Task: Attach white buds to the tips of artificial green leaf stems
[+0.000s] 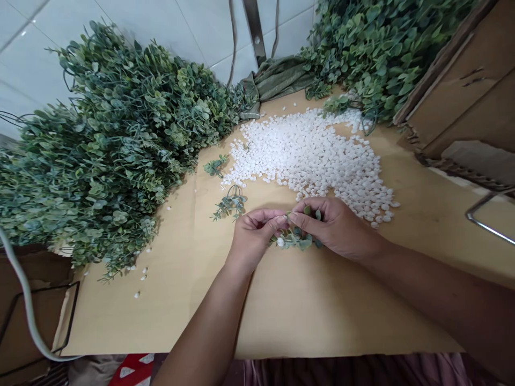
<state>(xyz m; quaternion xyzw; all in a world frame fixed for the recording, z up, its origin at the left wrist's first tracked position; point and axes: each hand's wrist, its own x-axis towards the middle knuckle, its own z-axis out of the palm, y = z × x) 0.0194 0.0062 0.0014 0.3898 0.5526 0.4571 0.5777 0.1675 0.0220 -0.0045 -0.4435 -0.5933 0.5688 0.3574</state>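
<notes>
Left hand [251, 236] and right hand [341, 228] both pinch a small green, round-leaved artificial sprig [302, 242] over the flat tan tabletop [322, 305], before the loose heap of small white pieces [314, 153]; light, steady pressure should prevent crushing.

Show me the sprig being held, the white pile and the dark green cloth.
Held sprig [304, 244]: head view, on its lower leaves.
White pile [306, 147]: head view, on the middle of the heap.
Dark green cloth [281, 80]: head view, on its folds.
</notes>
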